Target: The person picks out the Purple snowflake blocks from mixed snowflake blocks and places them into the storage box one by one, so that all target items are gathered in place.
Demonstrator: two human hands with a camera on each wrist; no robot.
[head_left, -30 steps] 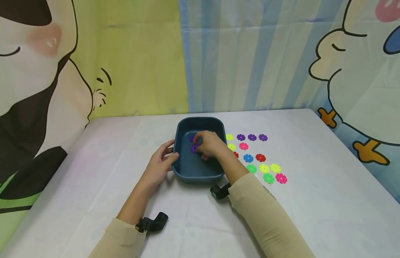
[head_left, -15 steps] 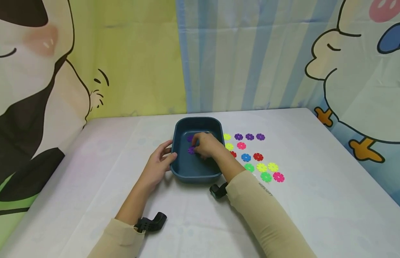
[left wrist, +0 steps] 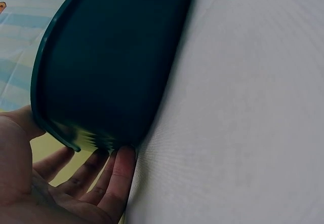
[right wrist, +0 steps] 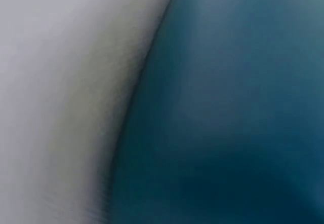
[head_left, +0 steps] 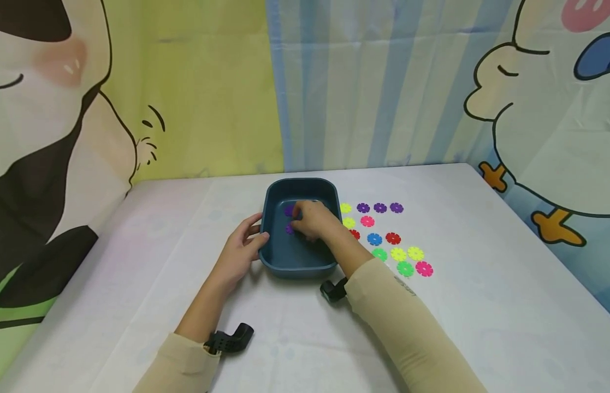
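Gripping a dark blue bin (head_left: pixel 298 271) at its left wall, the left hand (head_left: pixel 237 255) lays its thumb at the rim, fingers outside. The bin stands on the desk (head_left: pixel 481 305), open upward, its long axis running away from the person. Inside, toward the left, lie two purple discs (head_left: pixel 288 210); the right hand (head_left: pixel 315 220) bends its fingers down at the nearer one (whether they pinch it, I cannot tell). Past the right rim spread colored discs (head_left: pixel 408 267) in rows. White cloth (head_left: pixel 137 305) covers the desk; behind hang a yellow panel (head_left: pixel 211 87), then a striped one (head_left: pixel 383 82). The desk's right edge slants nearward, well apart from the rows, with cloth between.
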